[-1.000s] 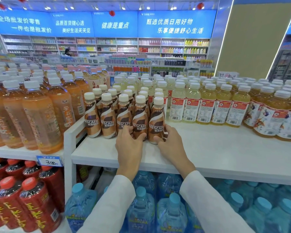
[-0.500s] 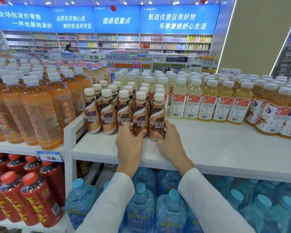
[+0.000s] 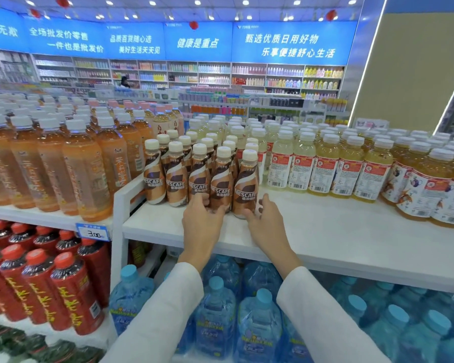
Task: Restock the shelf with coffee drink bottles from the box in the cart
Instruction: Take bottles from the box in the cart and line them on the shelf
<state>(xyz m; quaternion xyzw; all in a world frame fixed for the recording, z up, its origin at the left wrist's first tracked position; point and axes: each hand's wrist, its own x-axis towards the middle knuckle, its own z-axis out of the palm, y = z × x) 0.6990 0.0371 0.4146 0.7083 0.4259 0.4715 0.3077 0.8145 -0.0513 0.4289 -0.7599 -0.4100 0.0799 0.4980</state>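
Observation:
Several brown Nescafe coffee bottles [image 3: 177,179] with cream caps stand in rows on the white shelf [image 3: 338,231], near its left end. My left hand [image 3: 202,221] curls round the base of a front-row coffee bottle [image 3: 220,184]. My right hand [image 3: 266,224] pinches the base of the rightmost front bottle [image 3: 245,187] between thumb and fingers. Both bottles stand upright on the shelf. The box and the cart are out of view.
Tall orange tea bottles [image 3: 84,166] fill the neighbouring shelf on the left. Pale yellow drink bottles [image 3: 325,166] crowd the shelf to the right. Red bottles [image 3: 71,289] and blue water jugs [image 3: 215,310] sit below. A price tag [image 3: 93,233] hangs at the shelf edge.
Both hands stay at the bases of the two front right coffee bottles, nudging them slightly into the row. The view has tilted up a little.

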